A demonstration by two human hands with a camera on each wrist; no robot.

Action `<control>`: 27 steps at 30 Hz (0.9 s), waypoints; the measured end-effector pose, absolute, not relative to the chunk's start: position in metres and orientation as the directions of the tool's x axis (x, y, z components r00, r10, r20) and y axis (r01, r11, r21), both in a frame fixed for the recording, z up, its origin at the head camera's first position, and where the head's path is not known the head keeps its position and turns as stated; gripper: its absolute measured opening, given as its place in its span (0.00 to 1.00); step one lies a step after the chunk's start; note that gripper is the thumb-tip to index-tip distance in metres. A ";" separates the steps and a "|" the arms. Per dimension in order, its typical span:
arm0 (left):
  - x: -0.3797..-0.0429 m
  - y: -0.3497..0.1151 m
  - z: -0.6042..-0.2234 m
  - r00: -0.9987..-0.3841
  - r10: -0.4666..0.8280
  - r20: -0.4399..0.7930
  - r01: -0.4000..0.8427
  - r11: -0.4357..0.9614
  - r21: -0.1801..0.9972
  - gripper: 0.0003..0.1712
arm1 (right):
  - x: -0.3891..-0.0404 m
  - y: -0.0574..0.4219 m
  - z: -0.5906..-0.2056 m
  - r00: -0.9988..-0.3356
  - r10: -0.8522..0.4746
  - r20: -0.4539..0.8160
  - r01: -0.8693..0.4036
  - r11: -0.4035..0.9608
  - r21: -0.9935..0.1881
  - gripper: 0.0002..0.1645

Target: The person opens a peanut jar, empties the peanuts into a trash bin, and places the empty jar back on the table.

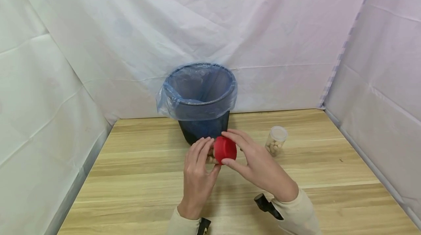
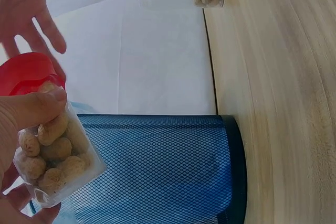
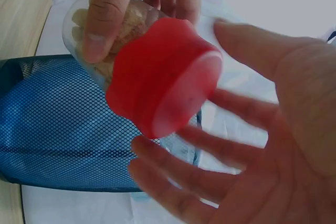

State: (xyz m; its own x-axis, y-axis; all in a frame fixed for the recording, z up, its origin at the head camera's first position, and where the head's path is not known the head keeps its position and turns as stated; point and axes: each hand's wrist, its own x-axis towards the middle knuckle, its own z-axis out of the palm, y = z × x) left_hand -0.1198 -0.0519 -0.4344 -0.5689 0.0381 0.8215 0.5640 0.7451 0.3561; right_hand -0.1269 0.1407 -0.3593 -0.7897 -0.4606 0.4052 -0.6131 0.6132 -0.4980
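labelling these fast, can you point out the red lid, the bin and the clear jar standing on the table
Red lid [image 3: 165, 80]: right wrist view, middle of its visible surface
Bin [image 1: 204, 128]: head view, lower outer wall
Clear jar [image 1: 276, 141]: head view, middle of its side

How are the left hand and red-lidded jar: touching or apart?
Touching: the left wrist view shows the left hand gripping the jar in its fingers.

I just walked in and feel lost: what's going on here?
A person's left hand grips a clear jar of nuts with a red lid over its mouth. The right hand is spread around the lid; whether it touches is unclear. Both are before a bin. A second jar, partly filled, stands right on the table.
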 end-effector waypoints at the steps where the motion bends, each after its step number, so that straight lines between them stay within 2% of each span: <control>1: -0.120 -0.051 -0.434 -0.571 0.040 0.820 0.564 0.745 0.356 0.45 | -0.127 0.140 -0.359 -0.809 -0.442 0.388 -0.588 0.623 -0.515 0.43; 4: -0.118 -0.050 -0.433 -0.577 0.044 0.815 0.562 0.746 0.358 0.45 | -0.128 0.140 -0.359 -0.859 -0.393 0.329 -0.513 0.641 -0.571 0.41; 7: -0.118 -0.049 -0.432 -0.580 0.048 0.814 0.563 0.745 0.357 0.45 | -0.128 0.141 -0.359 -0.881 -0.369 0.295 -0.471 0.646 -0.600 0.37; 10: -0.118 -0.049 -0.432 -0.569 0.049 0.821 0.575 0.738 0.354 0.46 | -0.128 0.143 -0.358 -0.860 -0.390 0.329 -0.510 0.636 -0.579 0.35; 14: -0.120 -0.049 -0.431 -0.544 0.047 0.838 0.592 0.729 0.344 0.46 | -0.127 0.146 -0.358 -0.780 -0.459 0.426 -0.625 0.601 -0.498 0.35; 19: -0.119 -0.050 -0.432 -0.561 0.045 0.827 0.580 0.735 0.353 0.45 | -0.127 0.149 -0.359 -0.704 -0.518 0.486 -0.708 0.561 -0.428 0.40; 23: -0.118 -0.051 -0.432 -0.590 0.043 0.806 0.570 0.729 0.378 0.43 | -0.126 0.150 -0.358 -0.703 -0.529 0.475 -0.709 0.567 -0.419 0.44; 27: -0.118 -0.050 -0.432 -0.579 0.041 0.815 0.577 0.727 0.373 0.44 | -0.127 0.151 -0.358 -0.755 -0.508 0.415 -0.656 0.608 -0.448 0.46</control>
